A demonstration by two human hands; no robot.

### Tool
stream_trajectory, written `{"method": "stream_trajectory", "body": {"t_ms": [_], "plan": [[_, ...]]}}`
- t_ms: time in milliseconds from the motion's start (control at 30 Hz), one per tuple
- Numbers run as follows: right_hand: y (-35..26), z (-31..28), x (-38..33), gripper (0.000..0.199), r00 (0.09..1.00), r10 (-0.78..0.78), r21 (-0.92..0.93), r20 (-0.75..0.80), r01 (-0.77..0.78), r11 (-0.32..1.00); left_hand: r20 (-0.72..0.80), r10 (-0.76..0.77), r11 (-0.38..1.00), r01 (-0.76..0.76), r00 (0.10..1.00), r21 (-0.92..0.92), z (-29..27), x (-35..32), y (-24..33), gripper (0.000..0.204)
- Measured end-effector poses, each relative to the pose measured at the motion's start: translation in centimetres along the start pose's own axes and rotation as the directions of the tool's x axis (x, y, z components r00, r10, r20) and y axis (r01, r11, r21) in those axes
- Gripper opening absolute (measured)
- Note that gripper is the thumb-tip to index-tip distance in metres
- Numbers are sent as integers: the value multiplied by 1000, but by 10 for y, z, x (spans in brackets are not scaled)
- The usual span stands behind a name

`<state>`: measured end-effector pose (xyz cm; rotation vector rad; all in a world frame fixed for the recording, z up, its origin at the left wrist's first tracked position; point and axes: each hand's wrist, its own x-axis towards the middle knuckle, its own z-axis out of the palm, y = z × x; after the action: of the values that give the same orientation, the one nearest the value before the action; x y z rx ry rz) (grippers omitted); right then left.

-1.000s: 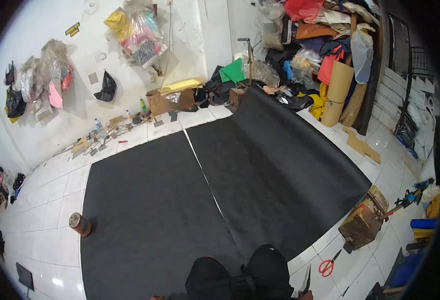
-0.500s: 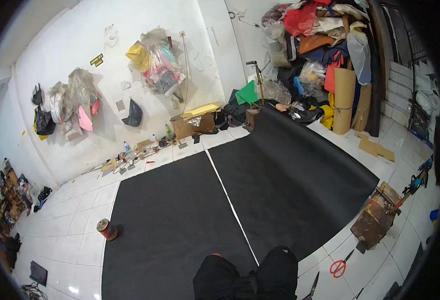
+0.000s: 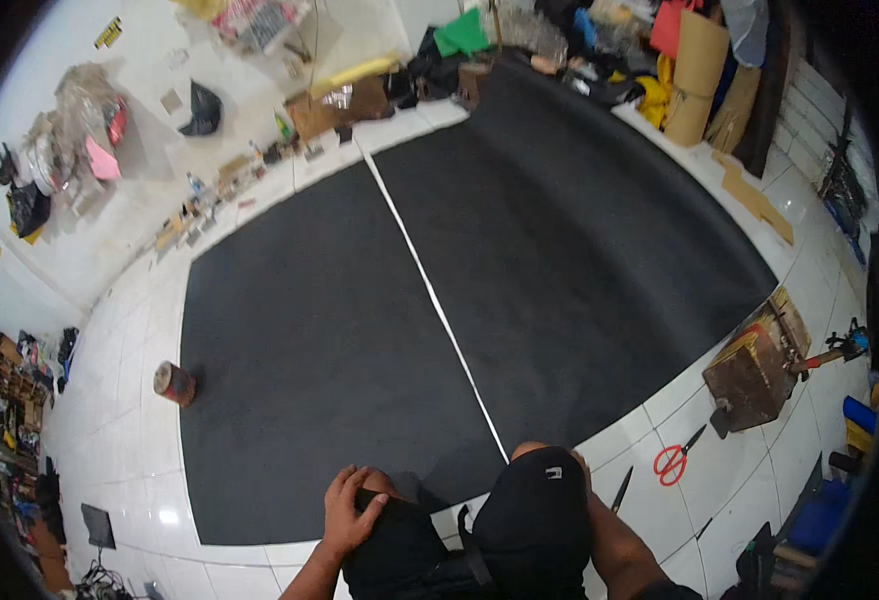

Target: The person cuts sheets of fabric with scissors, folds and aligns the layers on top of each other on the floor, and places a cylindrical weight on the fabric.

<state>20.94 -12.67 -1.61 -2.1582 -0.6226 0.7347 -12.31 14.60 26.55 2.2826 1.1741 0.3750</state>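
At left, a rusty, dark red cylindrical tin (image 3: 176, 384) stands by the side edge of a large, flat black sheet (image 3: 310, 360) spread over a white tiled floor (image 3: 120, 440). A knock could topple the tin and, if it holds anything, stain the material; its contents cannot be made out. By the sheet's near edge, the person's bare left hand (image 3: 353, 510) rests on the black-clothed left knee (image 3: 400, 525), fingers loosely spread, grasping nothing.

Next, a narrow white gap (image 3: 430, 287) runs from far edge to near edge, parting this sheet from a second black sheet (image 3: 560, 300) to its right. A shifting foot or knee could drag either piece and make the edges overlap. The second sheet's far right side rises in a broad curl, which might roll inward if nothing weighs it down.

The right hand (image 3: 588, 478) is mostly hidden beside the right knee (image 3: 545, 500), so its grip cannot be told. Near it lies a dark, pointed metal blade (image 3: 622, 490); a careless sweep could meet the tip. Farther right are red-handled scissors (image 3: 688, 448) and a worn brown box (image 3: 760, 365), whose rough edges could snag the nearby sheet corner.
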Motion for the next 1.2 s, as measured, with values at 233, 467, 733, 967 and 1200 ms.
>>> {"method": "stream_trajectory", "body": {"t_ms": [233, 467, 733, 967, 1200], "plan": [[-57, 29, 27, 55, 955, -284, -713, 82, 255, 653, 207, 21, 977, -65, 978, 205, -31, -21, 26, 50], [-99, -62, 102, 68, 933, 311, -124, -181, -336, 934, 510, -118, 988, 52, 852, 143, -68, -46, 75, 46], [-238, -243, 129, 71, 810, 555, 740, -187, -255, 622, 657, -323, 946, 250, 681, 206, -64, -92, 141, 45], [-398, -284, 88, 66, 747, 338, 416, -572, -90, 905, 598, -256, 816, 502, 759, -288, -12, 95, 260, 51], [-471, -343, 50, 43, 959, -70, -11, 274, 76, 997, 527, -100, 666, 451, 844, -595, -48, 284, 444, 74]]}}
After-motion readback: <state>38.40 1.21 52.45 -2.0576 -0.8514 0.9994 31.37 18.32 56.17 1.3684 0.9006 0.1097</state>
